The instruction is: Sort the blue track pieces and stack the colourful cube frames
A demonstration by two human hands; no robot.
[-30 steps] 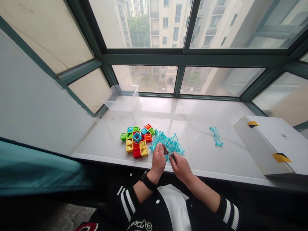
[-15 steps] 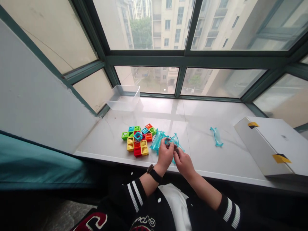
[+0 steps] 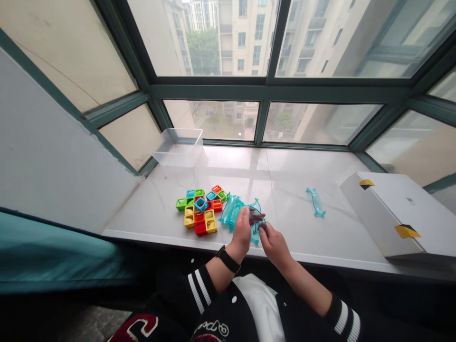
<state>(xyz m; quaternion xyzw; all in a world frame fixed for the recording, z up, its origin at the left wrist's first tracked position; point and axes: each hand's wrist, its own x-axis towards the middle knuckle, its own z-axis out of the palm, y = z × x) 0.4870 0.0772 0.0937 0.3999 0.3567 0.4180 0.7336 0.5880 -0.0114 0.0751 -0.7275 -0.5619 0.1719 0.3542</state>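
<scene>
A heap of clear turquoise plastic track pieces (image 3: 233, 210) lies on the white window sill (image 3: 285, 190) near its front edge. My left hand (image 3: 241, 233) is closed round one of these pieces, gripping it from the left. My right hand (image 3: 275, 244) pinches the same piece from the right, fingers pressed on it. Just left of the heap sits a flat cluster of coloured square blocks (image 3: 200, 210) in green, blue, red, orange and yellow. A single turquoise track piece (image 3: 315, 202) lies apart to the right.
A clear plastic tub (image 3: 178, 147) stands at the sill's back left corner. A white cardboard box (image 3: 395, 213) with yellow tape rests at the right end. Window frames rise behind the sill. A teal cushion (image 3: 53, 256) lies at the lower left.
Both hands have shifted slightly up and forward over the turquoise heap, keeping their hold on the piece. The camera view has drifted a little; the blocks and the lone piece have stayed put.
</scene>
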